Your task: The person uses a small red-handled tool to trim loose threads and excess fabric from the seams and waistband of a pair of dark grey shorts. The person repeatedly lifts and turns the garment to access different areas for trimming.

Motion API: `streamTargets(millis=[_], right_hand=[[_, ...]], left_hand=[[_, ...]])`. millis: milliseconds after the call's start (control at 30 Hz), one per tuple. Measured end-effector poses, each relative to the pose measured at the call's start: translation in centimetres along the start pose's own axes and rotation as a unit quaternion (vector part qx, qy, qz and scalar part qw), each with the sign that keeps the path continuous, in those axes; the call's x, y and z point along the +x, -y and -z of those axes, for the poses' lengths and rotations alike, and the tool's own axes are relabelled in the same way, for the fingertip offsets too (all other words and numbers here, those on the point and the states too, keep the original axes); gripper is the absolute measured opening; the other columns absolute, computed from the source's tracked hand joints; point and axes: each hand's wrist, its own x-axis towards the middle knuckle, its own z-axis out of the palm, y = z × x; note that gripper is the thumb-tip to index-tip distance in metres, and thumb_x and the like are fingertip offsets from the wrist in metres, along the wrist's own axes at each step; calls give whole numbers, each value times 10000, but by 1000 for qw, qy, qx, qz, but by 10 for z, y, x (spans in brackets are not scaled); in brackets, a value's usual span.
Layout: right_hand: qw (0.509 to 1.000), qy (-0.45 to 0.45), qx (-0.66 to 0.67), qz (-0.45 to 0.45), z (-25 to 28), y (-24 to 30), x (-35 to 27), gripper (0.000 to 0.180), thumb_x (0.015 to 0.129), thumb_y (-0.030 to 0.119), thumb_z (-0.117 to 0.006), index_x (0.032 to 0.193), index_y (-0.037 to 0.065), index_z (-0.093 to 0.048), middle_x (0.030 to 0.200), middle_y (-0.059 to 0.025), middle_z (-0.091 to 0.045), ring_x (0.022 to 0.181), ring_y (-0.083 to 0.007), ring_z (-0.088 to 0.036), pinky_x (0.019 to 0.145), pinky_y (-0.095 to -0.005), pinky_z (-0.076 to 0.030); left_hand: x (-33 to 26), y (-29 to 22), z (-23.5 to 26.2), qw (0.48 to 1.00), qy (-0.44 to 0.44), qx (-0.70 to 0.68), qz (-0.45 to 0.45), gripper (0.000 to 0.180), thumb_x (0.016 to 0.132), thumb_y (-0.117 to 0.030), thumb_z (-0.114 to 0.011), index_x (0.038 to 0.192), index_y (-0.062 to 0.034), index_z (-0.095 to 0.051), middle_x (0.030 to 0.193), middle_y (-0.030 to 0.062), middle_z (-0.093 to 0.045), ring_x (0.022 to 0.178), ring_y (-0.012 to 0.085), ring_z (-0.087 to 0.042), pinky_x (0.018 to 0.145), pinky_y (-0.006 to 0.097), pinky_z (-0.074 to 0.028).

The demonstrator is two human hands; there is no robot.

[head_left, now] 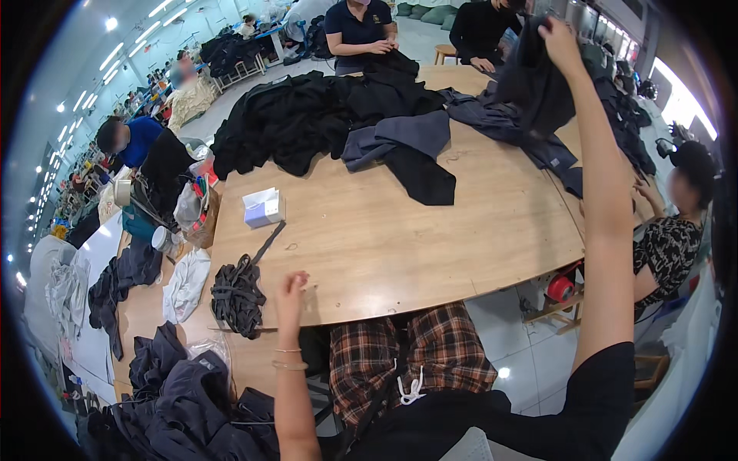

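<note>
My right arm is stretched far forward and up on the right. The right hand [561, 46] is closed on the upper edge of a black garment [534, 88], which hangs down over the far right of the table [369, 238]. My left hand [291, 296] is raised at the near edge of the table, its fingers loosely bent and apart, with nothing visible in them. Close to its left lies a bundle of dark fabric strips [237, 296]. Below the hanging garment, dark grey garments [480, 111] lie on the tabletop.
A large black garment pile [288, 115] covers the table's far left, with a grey-and-black piece [403, 146] beside it. A white-and-blue box [264, 207] stands at left. Dark clothes [188, 396] fill the lower left. People stand across the table; another person [669, 238] is at right.
</note>
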Motion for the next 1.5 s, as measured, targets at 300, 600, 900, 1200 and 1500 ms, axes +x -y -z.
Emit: streamTargets(millis=[300,600,900,1200,1500], right_hand=[[906,406,86,-78,-216,46,-235,282,849,155,-670,1089,11,-706,970,-193,-712,938,-300,-687,854,-391,-521],[921,356,22,-158,-290,50,-301,386,952,256,-629,1231,-8,-666,1452,-185,-514,1355,-323,-452,1132,-417,-358],[521,616,574,-141,-14,212,-277,292,980,164,-615,1228,24,-679,1307,-98,-651,1249,-170,-544,1033,-310,-420],[518,562,502,-404,15,187,-462,354,1026,148,-546,1346,3,-586,1264,-77,-651,1085,-141,-582,952,-283,-451],[721,371,488,-323,22,246,-423,170,1000,101,-557,1053,11,-691,942,-31,-663,848,-106,-590,781,-248,-468]], left_hand=[[-30,35,-107,867,39,452,-206,505,960,-363,-591,1413,-146,-530,1529,178,-402,1423,415,-324,1156,649,-156],[-29,18,-150,843,14,467,-265,538,951,-407,-585,1420,-151,-521,1544,137,-395,1452,388,-293,1160,668,-125],[-40,33,-87,985,-144,-69,-63,449,980,-178,-560,1377,12,-468,1355,181,-522,1306,333,-463,1123,416,-336],[-83,5,-128,967,1,198,-159,740,902,-210,-705,1486,39,-326,1501,250,-350,1398,407,-337,1171,448,-258],[-97,-46,-118,930,-211,242,-180,359,839,-9,-614,1191,31,-553,1187,228,-518,1145,400,-491,1013,465,-377]])
